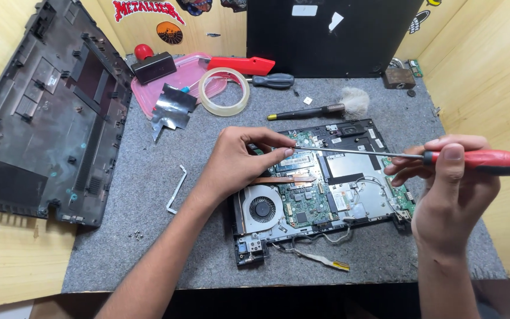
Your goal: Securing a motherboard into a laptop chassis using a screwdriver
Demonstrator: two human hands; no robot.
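- I am looking down at an opened laptop (326, 183) lying in the middle of the frame on a grey mat (149, 236), its circuit board, round fan (261, 208) and copper strip (284, 179) all showing.
- My left hand (237, 162) is resting on the upper left part of the board, fingers curled, thumb and fingertips pinching the tip of a screwdriver (444, 158).
- My right hand (450, 189) is gripping that screwdriver by its red handle at the right of the frame, the long metal shaft lying almost level across the laptop.
- A loose flat cable with a yellow end (326, 261) is trailing off the front edge of the laptop.
- A bent white metal strip (177, 189) is lying on the mat just left of my left wrist.
- Above the laptop, a small brush (320, 108) is lying flat, and beyond it a roll of clear tape (224, 91), a dark-handled screwdriver (270, 80) and a red-handled tool (240, 65).
- A pink tray (190, 74) is sitting in the upper middle with a piece of silver foil (172, 109) at its near edge.
- The black bottom cover (42, 112) is leaning against the wooden wall at the left of the frame.
- A padlock (399, 77) is sitting in the upper right corner of the mat.
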